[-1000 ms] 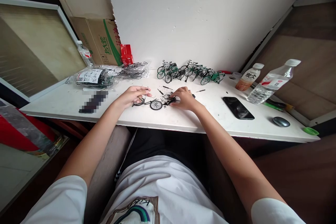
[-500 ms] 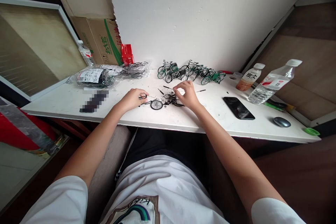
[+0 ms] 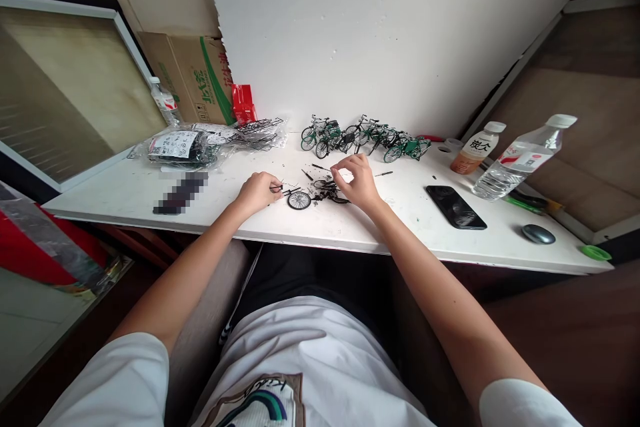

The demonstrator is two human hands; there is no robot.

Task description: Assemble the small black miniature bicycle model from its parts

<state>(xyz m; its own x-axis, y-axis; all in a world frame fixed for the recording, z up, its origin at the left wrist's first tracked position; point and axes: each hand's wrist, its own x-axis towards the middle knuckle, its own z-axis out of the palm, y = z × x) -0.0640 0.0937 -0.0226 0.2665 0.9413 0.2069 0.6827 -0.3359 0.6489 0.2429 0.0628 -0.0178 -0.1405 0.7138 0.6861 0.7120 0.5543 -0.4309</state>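
My left hand [image 3: 259,192] is closed on a thin black model-bicycle part [image 3: 276,187] just left of a small spoked wheel [image 3: 299,200]. That wheel lies on the white table, joined to or touching other black bicycle parts [image 3: 327,195] on its right. Above those parts, my right hand [image 3: 357,179] is closed in a pinch, with thumb and forefinger tips together. Whatever sits between these fingertips is too small to make out. Thin dark rods [image 3: 319,167] and tiny loose bits lie around the parts.
Several assembled model bicycles [image 3: 367,133] stand along the back wall. Plastic bags of parts [image 3: 175,147] lie at the back left. To the right are a black phone [image 3: 456,207], two bottles [image 3: 523,157], [image 3: 479,147] a mouse [image 3: 538,233] and a green lid [image 3: 596,252].
My left hand has shifted slightly right, closer to the wheel, and its fingers now cover more of the thin black part beside it. The right hand holds nearly the same pose.
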